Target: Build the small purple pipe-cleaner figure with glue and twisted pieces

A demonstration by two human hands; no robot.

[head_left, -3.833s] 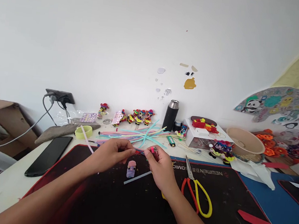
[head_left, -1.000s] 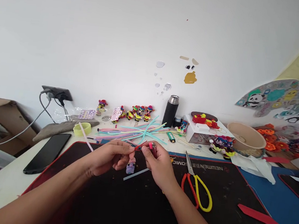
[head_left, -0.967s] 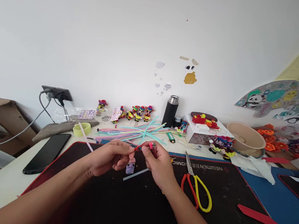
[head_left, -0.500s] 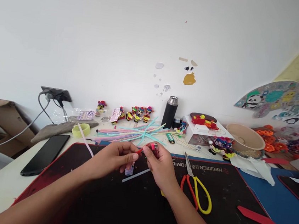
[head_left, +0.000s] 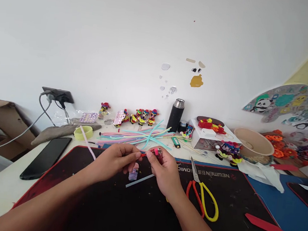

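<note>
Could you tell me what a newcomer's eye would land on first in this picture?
Probably the left hand and right hand, meeting over the black mat and pinching a small red piece, the right also gripping a pink lighter. Next come the yellow-handled scissors to their right and the pastel strips fanned out behind.

— Is anything showing readable lettering?
— White lettering is running along the black mat (head_left: 217,195), upside down from here: "NEUMEN", then some characters I cannot make out.

Scissors (head_left: 203,198) on the mat (head_left: 121,215) right of the hands, phone (head_left: 46,157) at left, flask (head_left: 176,115) behind.
</note>
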